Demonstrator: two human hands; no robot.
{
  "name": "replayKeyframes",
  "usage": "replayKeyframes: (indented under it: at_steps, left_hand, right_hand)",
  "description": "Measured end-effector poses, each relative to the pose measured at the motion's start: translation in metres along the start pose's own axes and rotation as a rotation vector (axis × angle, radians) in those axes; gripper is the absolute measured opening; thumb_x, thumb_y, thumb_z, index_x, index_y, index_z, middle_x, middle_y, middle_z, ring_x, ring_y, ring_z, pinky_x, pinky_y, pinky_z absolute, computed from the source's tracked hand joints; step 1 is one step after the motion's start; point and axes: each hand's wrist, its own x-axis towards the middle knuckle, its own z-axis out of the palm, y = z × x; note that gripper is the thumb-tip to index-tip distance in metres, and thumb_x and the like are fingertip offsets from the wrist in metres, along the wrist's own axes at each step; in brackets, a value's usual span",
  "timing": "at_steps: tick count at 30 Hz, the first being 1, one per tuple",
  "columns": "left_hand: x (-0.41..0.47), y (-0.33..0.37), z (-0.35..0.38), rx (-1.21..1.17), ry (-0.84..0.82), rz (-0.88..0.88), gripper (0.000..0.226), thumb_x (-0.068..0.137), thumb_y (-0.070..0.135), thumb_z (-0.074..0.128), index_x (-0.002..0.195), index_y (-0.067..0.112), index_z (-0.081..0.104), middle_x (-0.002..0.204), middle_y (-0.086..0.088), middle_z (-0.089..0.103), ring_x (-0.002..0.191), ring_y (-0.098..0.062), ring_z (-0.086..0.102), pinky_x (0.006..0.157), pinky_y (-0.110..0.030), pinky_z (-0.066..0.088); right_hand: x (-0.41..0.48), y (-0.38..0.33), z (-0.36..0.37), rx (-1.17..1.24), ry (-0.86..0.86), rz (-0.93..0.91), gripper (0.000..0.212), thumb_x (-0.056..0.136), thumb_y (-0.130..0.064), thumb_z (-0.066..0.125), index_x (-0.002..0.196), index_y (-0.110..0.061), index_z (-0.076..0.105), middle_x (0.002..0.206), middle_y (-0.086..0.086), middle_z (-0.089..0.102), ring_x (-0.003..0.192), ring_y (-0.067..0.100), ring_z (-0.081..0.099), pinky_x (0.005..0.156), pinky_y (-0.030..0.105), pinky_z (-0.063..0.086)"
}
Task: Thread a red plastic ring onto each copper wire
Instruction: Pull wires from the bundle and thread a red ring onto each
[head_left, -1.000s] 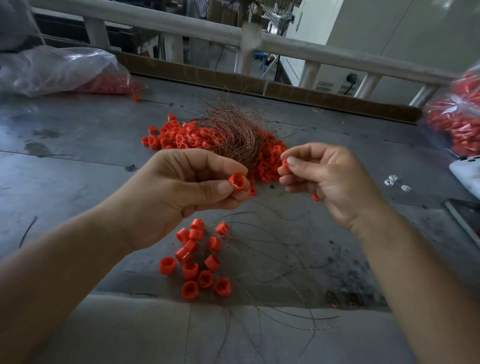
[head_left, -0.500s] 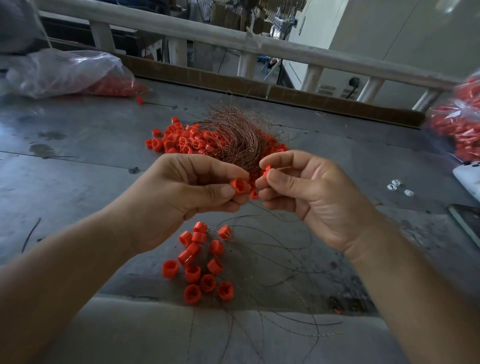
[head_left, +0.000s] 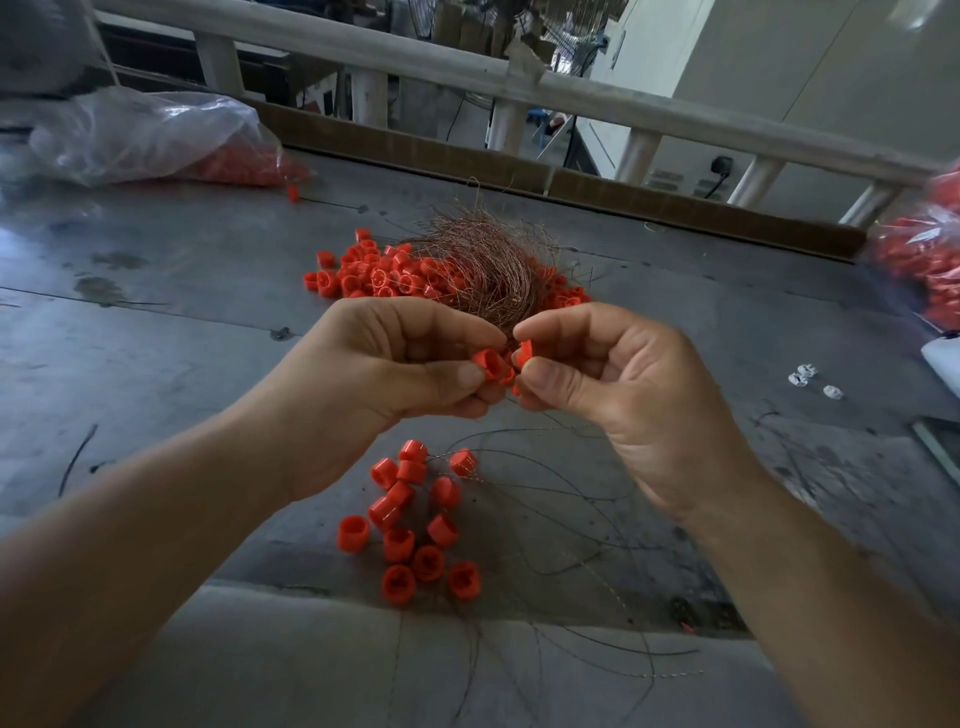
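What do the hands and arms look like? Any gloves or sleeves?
No gloves. The left hand and right hand are bare, with no jewellery and short, plain nails. The left arm and right arm are bare too: no sleeves or watch in view.

Bare left hand (head_left: 384, 374) and right hand (head_left: 623, 384), thumbnails cut short. Bare left forearm (head_left: 156, 545) and right forearm (head_left: 831, 597) too, full visible length.

Wire at the pinch too thin to see: thru left ring (head_left: 488, 364) or right ring (head_left: 525, 352)? Can't tell. Right ring half hidden betw. right hand (head_left: 623, 395) thumb + forefinger. Wire bundle (head_left: 483, 265) near end hidden behind grip. Far right of grip, bag of rings (head_left: 922, 260) blurred + cut by edge.
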Motion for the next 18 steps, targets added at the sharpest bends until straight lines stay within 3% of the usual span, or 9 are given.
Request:
replayKeyframes:
  at_steps: [4, 12, 18]
  left_hand:
    - [-0.001, 0.001, 0.0, 0.01, -0.011, 0.014, 0.028, 0.05, 0.02, 0.069, 0.078, 0.016, 0.074, 0.077, -0.009, 0.072, 0.072, -0.019, 0.07, 0.063, -0.019, 0.054]
    - [0.001, 0.0, 0.003, 0.045, 0.022, 0.006, 0.021, 0.055, 0.011, 0.065, 0.074, 0.015, 0.074, 0.073, -0.009, 0.072, 0.068, -0.017, 0.069, 0.061, -0.018, 0.054]
    - [0.0, -0.001, 0.004, 0.064, 0.042, 0.004, 0.028, 0.052, 0.014, 0.065, 0.08, 0.016, 0.074, 0.074, -0.008, 0.072, 0.068, -0.016, 0.069, 0.062, -0.017, 0.053]
  right_hand:
    - [0.0, 0.001, 0.001, -0.005, -0.005, -0.007, 0.02, 0.06, -0.02, 0.067, 0.079, -0.022, 0.066, 0.071, -0.006, 0.069, 0.067, 0.01, 0.064, 0.064, 0.018, 0.052]
    - [-0.002, 0.001, 0.004, -0.09, 0.03, -0.116, 0.02, 0.063, -0.02, 0.068, 0.082, -0.024, 0.065, 0.072, -0.009, 0.068, 0.07, 0.006, 0.065, 0.065, 0.017, 0.052]
    - [-0.005, 0.004, 0.014, -0.251, 0.085, -0.214, 0.021, 0.065, -0.017, 0.069, 0.084, -0.024, 0.066, 0.076, -0.013, 0.067, 0.073, 0.004, 0.067, 0.067, 0.013, 0.051]
